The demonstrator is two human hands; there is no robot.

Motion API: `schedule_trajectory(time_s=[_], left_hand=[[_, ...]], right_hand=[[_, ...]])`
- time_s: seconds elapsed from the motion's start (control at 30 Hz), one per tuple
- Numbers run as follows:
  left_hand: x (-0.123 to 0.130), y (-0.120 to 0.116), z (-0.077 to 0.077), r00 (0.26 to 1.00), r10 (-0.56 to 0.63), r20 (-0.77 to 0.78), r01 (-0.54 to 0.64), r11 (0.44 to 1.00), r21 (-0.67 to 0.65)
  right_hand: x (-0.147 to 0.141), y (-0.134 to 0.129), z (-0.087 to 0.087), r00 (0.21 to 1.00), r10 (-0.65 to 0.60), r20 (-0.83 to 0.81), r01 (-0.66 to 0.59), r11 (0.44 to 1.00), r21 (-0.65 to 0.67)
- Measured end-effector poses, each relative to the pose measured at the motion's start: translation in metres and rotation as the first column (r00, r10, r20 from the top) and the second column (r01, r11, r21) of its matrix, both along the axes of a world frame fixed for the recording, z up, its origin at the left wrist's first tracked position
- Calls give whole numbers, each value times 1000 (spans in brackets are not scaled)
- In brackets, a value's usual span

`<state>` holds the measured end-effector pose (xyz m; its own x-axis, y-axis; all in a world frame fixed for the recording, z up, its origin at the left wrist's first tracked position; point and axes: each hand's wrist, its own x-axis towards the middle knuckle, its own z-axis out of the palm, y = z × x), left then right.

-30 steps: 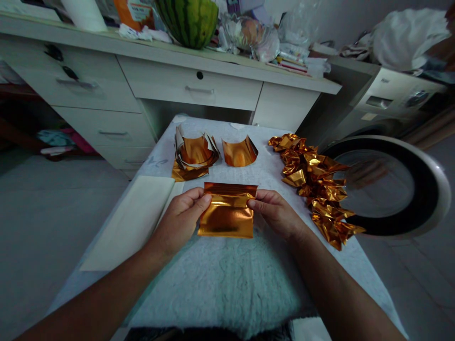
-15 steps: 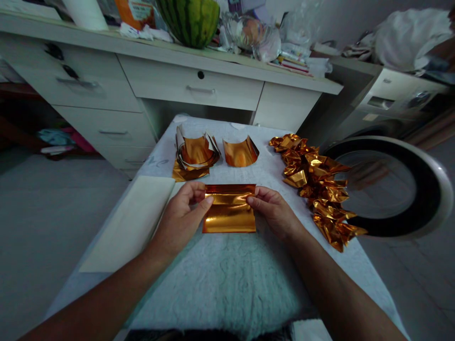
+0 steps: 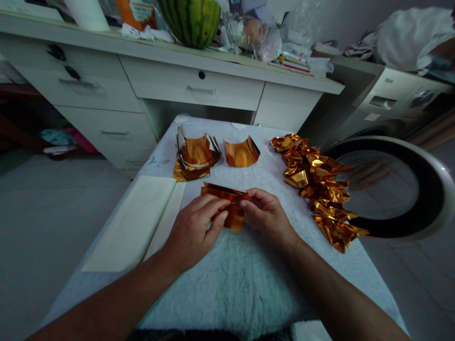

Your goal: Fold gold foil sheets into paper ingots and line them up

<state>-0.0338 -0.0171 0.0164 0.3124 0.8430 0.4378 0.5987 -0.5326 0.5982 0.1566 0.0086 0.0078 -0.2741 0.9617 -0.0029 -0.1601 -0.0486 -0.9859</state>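
A sheet of gold foil paper (image 3: 234, 218), with a fold along its far edge, is held between both hands over the cloth-covered table. My left hand (image 3: 199, 222) is closed on its left and middle part, the fingers lying over the front. My right hand (image 3: 266, 210) pinches the right end between thumb and fingers. Beyond them lie a stack of curled gold foil sheets (image 3: 197, 151) and a single curled sheet (image 3: 242, 152). To the right is a heap of crumpled, folded gold foil pieces (image 3: 311, 175).
Pale paper (image 3: 131, 218) lies at the table's left side. Behind the table stands a white desk (image 3: 199, 90) with drawers, bearing a cut watermelon (image 3: 192, 21) and plastic bags. An open washing machine door (image 3: 432, 189) juts in at the right.
My left hand has moved right across the foil paper. The sheet has turned from lying broad and flat toward me to tilted and more folded. My right hand still holds its right end.
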Motion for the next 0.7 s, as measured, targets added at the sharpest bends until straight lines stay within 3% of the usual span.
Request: schedule_trajectory(time_s=[0.27,0.4,0.47,0.57,0.7], left_hand=[[-1,0,10,988,124,95,-111,985,-129],[-4,2,8,965,208,160,-175,964,-202],[-6,4,6,948,244,207,-191,951,-244],[-8,6,4,900,287,328,-175,927,-333],[-9,10,2,815,308,491,-63,889,-453]], right_hand=[[1,-11,4,963,239,126,-252,963,97],[-1,-12,4,949,270,161,-290,950,119],[0,-11,5,959,207,194,-233,965,118],[3,-8,6,972,-1,236,-28,993,119],[8,-2,4,921,-301,245,252,944,214]])
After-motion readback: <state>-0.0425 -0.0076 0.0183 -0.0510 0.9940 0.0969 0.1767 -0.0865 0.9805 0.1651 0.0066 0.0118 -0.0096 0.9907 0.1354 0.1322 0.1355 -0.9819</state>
